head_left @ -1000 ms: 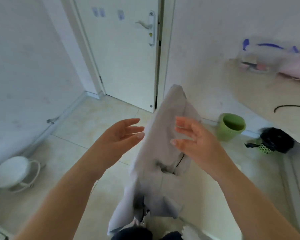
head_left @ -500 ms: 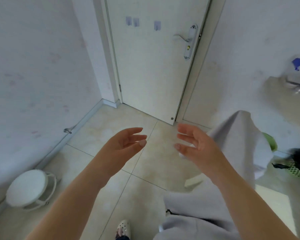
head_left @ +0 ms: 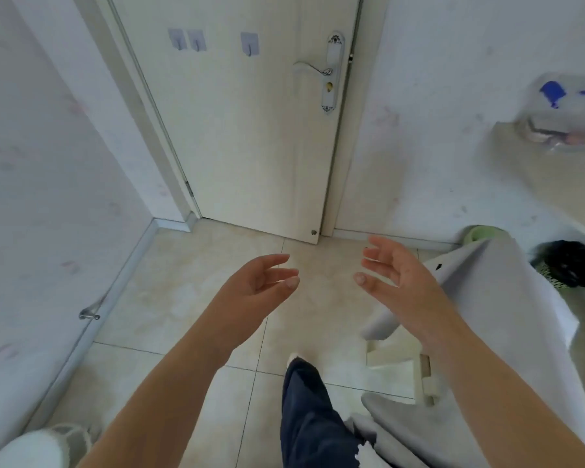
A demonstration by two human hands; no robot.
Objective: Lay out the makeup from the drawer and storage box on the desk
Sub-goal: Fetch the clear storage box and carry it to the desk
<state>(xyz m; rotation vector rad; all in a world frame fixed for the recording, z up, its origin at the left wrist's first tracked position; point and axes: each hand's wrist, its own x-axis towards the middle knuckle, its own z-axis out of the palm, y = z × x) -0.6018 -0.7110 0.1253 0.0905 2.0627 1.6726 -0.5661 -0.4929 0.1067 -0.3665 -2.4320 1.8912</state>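
Head view: the left hand (head_left: pixel 254 285) and right hand (head_left: pixel 397 282) are being held out over the tiled floor (head_left: pixel 190 298), fingers relaxed and spread, nothing being gripped. A clear storage box (head_left: pixel 564 113) with blue clasps is being carried by the counter (head_left: pixel 554 187), far right, well apart from both hands.

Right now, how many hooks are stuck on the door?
3: two side by side at the door's upper left, one further right, towards the handle.
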